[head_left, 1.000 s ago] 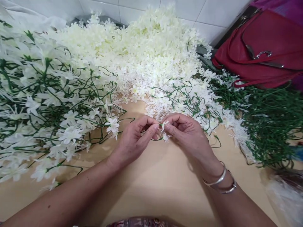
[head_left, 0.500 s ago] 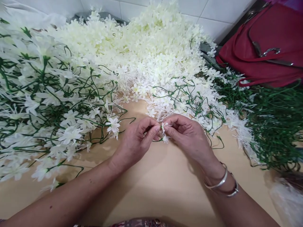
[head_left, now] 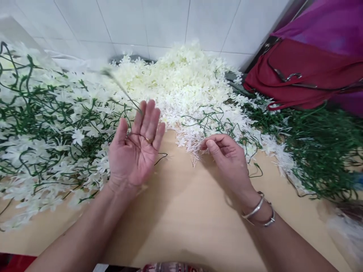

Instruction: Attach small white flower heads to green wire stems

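- Slanting up-left from L hand's (head_left: 135,153) index fingertip: green stem (head_left: 124,91), thin, long axis diagonal in view; lower R end at fingertip, upper L end toward the wall (head_left: 167,22).
- Stem's far end blurred, looks thicker; bg behind it = pale flower heap (head_left: 178,79) & L-side flower bunch (head_left: 70,124). Can't tell if stem's near end actually touches the finger.
- L hand: palm facing cam, fingers straight & pointing up/away, unclenched, thumb out to the side; grasping nothing visible. Gold ring (head_left: 148,140) on one finger.
- R hand (head_left: 228,160): fingers curled, thumb tip next to index tip, pointing L. Can't tell if anything's pinched btwn them.
- White strands (head_left: 193,145) right by R fingertips, spiky, lying in all directions at heap's front edge.
- Silver bangles (head_left: 257,207) on R wrist.
- Another thin stem (head_left: 161,158) on tabletop (head_left: 181,211), just R of L palm, partly hidden.
- Far R: green stem pile (head_left: 326,147), tangled; red bag (head_left: 300,75) behind it, purple cloth (head_left: 326,22) above; clear plastic (head_left: 344,230) nr R edge.
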The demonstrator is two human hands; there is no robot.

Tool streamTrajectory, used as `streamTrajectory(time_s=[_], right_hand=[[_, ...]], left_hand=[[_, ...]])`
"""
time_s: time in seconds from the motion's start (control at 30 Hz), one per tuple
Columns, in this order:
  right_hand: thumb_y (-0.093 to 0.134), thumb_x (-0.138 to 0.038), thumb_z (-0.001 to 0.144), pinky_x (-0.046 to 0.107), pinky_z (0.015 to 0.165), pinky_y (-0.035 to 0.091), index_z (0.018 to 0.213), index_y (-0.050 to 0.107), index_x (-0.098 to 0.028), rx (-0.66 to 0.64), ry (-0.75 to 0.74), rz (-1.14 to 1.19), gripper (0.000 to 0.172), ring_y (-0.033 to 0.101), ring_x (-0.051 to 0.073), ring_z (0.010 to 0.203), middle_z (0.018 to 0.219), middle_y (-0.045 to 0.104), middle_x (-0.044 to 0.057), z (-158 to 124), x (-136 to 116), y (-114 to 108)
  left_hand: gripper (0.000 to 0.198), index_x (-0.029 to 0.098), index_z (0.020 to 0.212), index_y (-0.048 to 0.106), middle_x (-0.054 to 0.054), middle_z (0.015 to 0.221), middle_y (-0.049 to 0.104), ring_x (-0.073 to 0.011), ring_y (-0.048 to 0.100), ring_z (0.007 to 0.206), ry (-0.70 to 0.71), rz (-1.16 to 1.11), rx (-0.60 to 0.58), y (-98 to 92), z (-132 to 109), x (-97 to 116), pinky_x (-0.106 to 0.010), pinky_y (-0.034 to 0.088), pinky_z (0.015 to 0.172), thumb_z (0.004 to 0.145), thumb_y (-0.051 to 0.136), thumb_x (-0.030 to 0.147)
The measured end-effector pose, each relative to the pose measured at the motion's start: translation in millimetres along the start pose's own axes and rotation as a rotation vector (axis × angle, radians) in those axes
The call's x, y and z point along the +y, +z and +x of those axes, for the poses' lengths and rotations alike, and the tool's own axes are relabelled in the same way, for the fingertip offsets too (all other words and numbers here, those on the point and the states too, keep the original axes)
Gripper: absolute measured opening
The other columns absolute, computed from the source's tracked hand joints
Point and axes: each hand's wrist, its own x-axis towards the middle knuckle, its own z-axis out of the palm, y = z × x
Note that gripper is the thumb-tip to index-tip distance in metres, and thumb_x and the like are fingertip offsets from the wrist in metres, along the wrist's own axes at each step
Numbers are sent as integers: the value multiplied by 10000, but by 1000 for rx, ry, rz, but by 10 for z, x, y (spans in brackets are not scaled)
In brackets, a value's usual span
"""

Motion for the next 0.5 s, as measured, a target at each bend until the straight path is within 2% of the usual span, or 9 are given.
streamTrajectory(time_s=[0.1, 0.2, 0.27, 0.3, 0.4, 0.5], right_hand=[[718, -378, 969, 332, 782, 511, 895, 692, -222, -24, -41, -69, 175, 638, 193, 819, 854, 704, 28, -4, 32, -12], [696, -323, 985, 337, 781, 511, 901, 693, -233, -44, -145, -201, 123, 645, 202, 833, 874, 712, 29, -15, 81, -26], [668, -261, 995, 357, 811, 519, 922, 689, -244, -61, -238, -291, 78, 664, 215, 871, 907, 723, 35, -12, 115, -31], [651, -233, 998, 371, 830, 524, 939, 688, -249, -71, -286, -330, 71, 674, 223, 894, 925, 728, 40, -6, 131, -30], [621, -188, 1001, 411, 868, 537, 986, 689, -258, -100, -429, -417, 99, 686, 247, 948, 970, 743, 62, 25, 170, -5], [611, -158, 1002, 438, 907, 535, 1016, 694, -253, -112, -526, -481, 126, 680, 258, 993, 1006, 753, 81, 47, 184, 30]], left_hand=[[474, 269, 1345, 694, -42, 1490, 672, -248, 581, 1448, -122, 13, -78, 45, -42, -63, -390, 602, 1050, 1076, 316, 364], [417, 224, 1262, 733, -103, 1370, 746, -273, 712, 1283, -268, -28, -225, 117, -160, -250, -421, 621, 1025, 1030, 417, 364], [318, 196, 1184, 756, -123, 1216, 803, -265, 782, 1116, -284, 6, -342, 156, -255, -373, -433, 621, 1020, 996, 539, 332], [286, 189, 1189, 752, -125, 1195, 805, -257, 782, 1095, -267, 74, -407, 172, -300, -424, -437, 609, 1035, 1001, 576, 313], [215, 204, 1166, 736, -99, 1112, 798, -208, 766, 974, 18, 384, -450, 205, -389, -528, -380, 622, 931, 1013, 590, 247], [231, 217, 1196, 697, -91, 1096, 762, -189, 717, 967, 366, 708, -360, 199, -365, -572, -342, 603, 895, 1016, 562, 165]])
